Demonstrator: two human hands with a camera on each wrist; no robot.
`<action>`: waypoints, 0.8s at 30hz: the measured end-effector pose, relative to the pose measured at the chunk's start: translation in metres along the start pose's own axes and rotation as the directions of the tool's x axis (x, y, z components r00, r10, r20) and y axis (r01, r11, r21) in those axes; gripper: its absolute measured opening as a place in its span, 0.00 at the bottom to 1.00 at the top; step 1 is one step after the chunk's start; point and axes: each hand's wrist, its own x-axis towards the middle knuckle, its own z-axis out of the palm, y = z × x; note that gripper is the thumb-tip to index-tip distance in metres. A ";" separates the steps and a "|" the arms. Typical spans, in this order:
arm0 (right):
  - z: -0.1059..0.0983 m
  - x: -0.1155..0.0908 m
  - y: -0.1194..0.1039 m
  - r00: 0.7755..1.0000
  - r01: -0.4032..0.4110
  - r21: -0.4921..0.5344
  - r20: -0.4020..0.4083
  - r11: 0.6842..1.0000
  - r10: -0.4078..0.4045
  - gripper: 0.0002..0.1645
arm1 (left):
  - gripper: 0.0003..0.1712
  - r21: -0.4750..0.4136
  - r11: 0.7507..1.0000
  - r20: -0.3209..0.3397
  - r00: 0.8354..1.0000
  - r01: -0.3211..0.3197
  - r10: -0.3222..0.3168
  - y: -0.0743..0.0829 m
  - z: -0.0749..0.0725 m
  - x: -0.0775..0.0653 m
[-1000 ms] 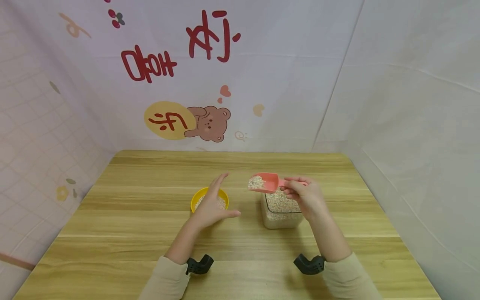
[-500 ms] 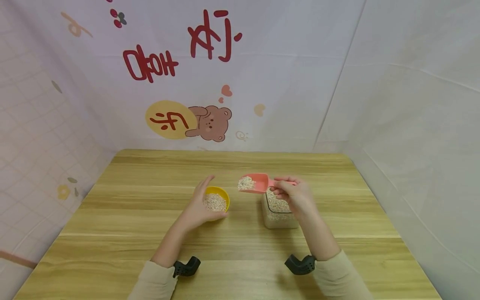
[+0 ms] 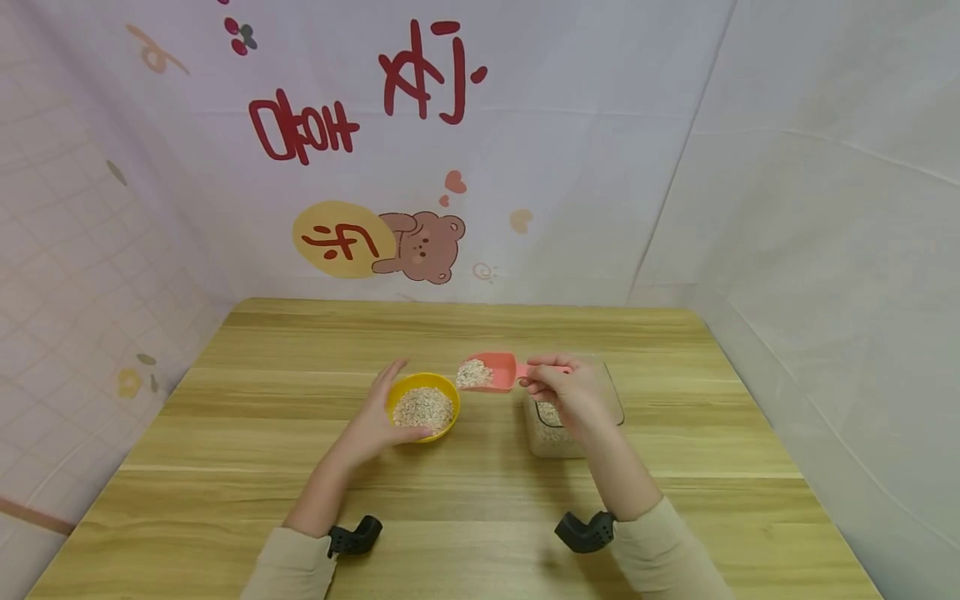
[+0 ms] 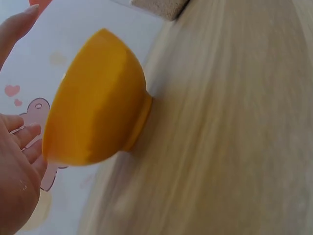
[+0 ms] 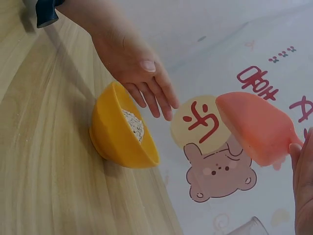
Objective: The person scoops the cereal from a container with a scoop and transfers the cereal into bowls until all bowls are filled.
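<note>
Scoop (image 3: 501, 372), pink, is held above the counter (image 3: 480, 508) at the 2 o'clock side of the yellow bowl (image 5: 110, 129), its blade toward 9 o'clock; pale flakes (image 3: 474, 374) sit near its front edge. Bowl stands upright, flakes inside. Clear container (image 3: 551, 446) at bowl's 3 o'clock, partly hidden by right hand (image 3: 567, 390) and right forearm (image 3: 626, 479). Left wrist view: bowl interior hidden; red sliver (image 4: 41, 5) at 11 o'clock cut off, identity uncertain. Right wrist view: scoop's load hidden; right hand cut off at 3 o'clock. Right forearm enters from 5 o'clock; fingers and thumb pinch the scoop handle, mostly covering it. Left hand (image 3: 375, 423): fingers nearly straight, toward 1 o'clock, thumb spread wide toward 3 o'clock, around bowl's 9 o'clock side. Contact with rim: cannot tell.
</note>
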 end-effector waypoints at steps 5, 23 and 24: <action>0.007 0.002 0.003 0.999 -0.019 -0.021 0.033 1.000 0.020 0.14 | 0.64 -0.005 1.000 0.018 1.000 0.000 0.000 -0.007 -0.003 0.000; 0.027 0.010 0.016 0.998 -0.038 -0.070 0.057 0.997 0.042 0.13 | 0.66 -0.022 1.000 0.057 0.998 0.010 -0.008 -0.029 -0.005 0.001; 0.028 0.011 0.017 0.997 -0.034 -0.074 0.060 0.997 0.039 0.13 | 0.66 -0.024 1.000 0.061 0.998 0.009 -0.007 -0.030 -0.005 0.001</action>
